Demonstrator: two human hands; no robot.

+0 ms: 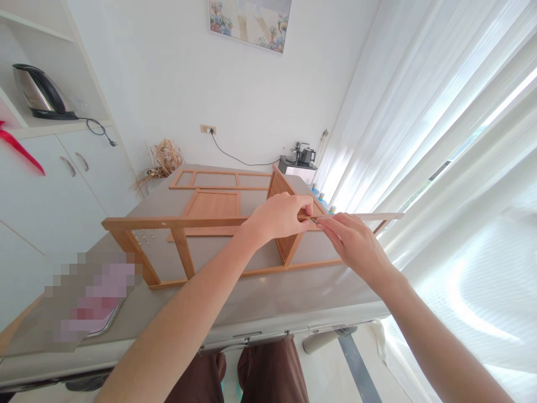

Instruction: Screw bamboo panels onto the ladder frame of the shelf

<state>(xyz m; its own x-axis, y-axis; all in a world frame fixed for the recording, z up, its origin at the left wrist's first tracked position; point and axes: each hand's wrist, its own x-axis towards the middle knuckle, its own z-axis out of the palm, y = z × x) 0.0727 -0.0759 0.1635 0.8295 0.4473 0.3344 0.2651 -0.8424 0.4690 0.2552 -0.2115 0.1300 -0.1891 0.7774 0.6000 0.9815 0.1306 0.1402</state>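
Note:
A wooden frame [213, 221] stands on edge on the table, its top rail running left to right in front of me. My left hand [279, 215] is closed around this rail where an upright wooden panel [287, 246] meets it. Against it, my right hand [350, 238] is closed in a pinch with the fingertips together. Between the fingertips of both hands shows a small shiny metal piece [314, 221], its exact kind too small to tell. The hands hide most of the joint.
Flat on the grey table [260, 296] lie another wooden frame [218, 179] and a wooden panel [213, 204]. Several small metal parts [145, 239] lie at left, near a blurred-out flat object [96, 302]. Curtains [419, 112] hang at right; a kettle [39, 92] sits on a shelf.

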